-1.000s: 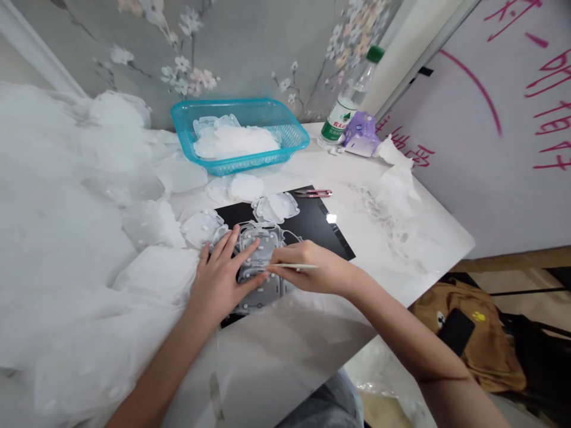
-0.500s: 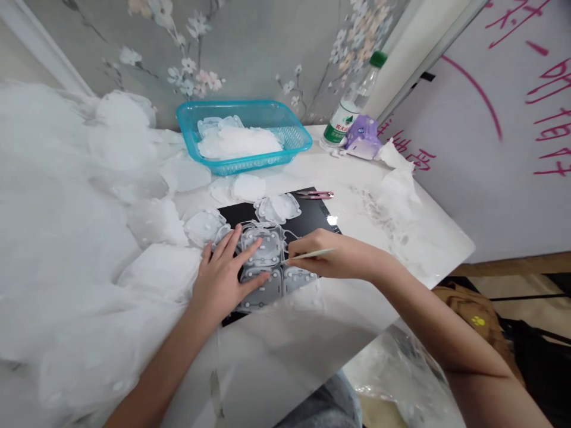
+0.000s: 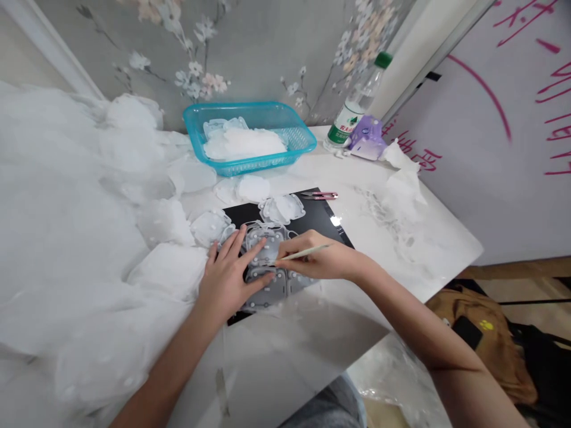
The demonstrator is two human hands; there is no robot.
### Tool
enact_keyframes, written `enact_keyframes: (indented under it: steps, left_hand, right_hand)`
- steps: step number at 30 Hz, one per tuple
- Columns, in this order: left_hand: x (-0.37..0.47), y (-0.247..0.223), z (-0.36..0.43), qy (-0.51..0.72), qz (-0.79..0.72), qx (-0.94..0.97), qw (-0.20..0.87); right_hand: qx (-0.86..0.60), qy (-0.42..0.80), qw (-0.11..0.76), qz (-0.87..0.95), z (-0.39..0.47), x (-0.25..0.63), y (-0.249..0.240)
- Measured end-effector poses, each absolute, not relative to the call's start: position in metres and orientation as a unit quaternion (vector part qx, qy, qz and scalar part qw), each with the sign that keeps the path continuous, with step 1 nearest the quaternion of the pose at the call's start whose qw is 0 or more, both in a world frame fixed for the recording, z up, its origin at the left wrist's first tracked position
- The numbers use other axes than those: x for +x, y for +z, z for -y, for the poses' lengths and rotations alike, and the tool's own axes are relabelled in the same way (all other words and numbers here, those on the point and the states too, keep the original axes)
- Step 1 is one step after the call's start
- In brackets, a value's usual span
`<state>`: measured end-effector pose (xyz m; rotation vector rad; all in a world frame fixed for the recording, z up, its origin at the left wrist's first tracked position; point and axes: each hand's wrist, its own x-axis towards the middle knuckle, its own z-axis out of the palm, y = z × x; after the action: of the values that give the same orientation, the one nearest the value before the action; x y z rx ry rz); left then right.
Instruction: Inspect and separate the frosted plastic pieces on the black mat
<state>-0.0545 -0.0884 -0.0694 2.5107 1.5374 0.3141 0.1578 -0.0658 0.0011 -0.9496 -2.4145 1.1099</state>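
Observation:
My left hand (image 3: 226, 280) lies with its fingers spread over a translucent moulded plastic sheet (image 3: 266, 242), holding it down on a black board (image 3: 317, 221). In my right hand (image 3: 325, 257) is a slim pale green pen-like tool (image 3: 307, 251), pinched near its low end. Its tip meets the sheet around the lower edge of the upper moulded panel; my fingers partly hide the tip, so its kind is unclear. Thin cut strips curl along the panel's top edge. A loose stack of similar clear pieces (image 3: 282, 208) rests on the board just beyond.
Pink-handled thread snips (image 3: 322, 195) lie at the board's far edge. A blue basket (image 3: 250, 169) with white pieces stands behind. A big heap of white pieces (image 3: 66, 238) fills the left. Right of the basket are a bottle (image 3: 352, 113), a purple packet (image 3: 368, 139) and scraps (image 3: 388, 217).
My right hand has moved the tool leftward along the lower edge of the upper panel. My left hand stays pressed on the sheet. The whole view has shifted slightly.

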Motion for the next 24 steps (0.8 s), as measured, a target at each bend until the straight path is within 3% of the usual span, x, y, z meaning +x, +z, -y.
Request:
enact_keyframes:
  steps: [3, 7, 11, 14, 20, 24]
  left_hand:
    - [-0.054, -0.07, 0.09, 0.108, -0.516, 0.846, 0.083]
    - [-0.052, -0.068, 0.091, 0.098, -0.524, 0.841, 0.089]
    - [-0.051, -0.066, 0.091, 0.091, -0.535, 0.835, 0.097]
    - [-0.051, -0.066, 0.09, 0.091, -0.534, 0.835, 0.099]
    - [-0.053, -0.068, 0.09, 0.097, -0.53, 0.837, 0.093]
    - [-0.053, -0.068, 0.09, 0.105, -0.523, 0.842, 0.076]
  right_hand:
    - [-0.382, 0.44, 0.216, 0.784, 0.07, 0.173, 0.007]
    - [-0.51, 0.581, 0.321, 0.547, 0.07, 0.203, 0.002]
    - [-0.629, 0.621, 0.207, 0.42, 0.064, 0.222, -0.017]
    - [-0.708, 0.505, 0.134, 0.476, 0.063, 0.223, -0.027]
    - [-0.769, 0.127, 0.052, 0.625, 0.073, 0.192, -0.014]
    - [-0.572, 0.165, 0.081, 0.8, 0.083, 0.156, -0.008]
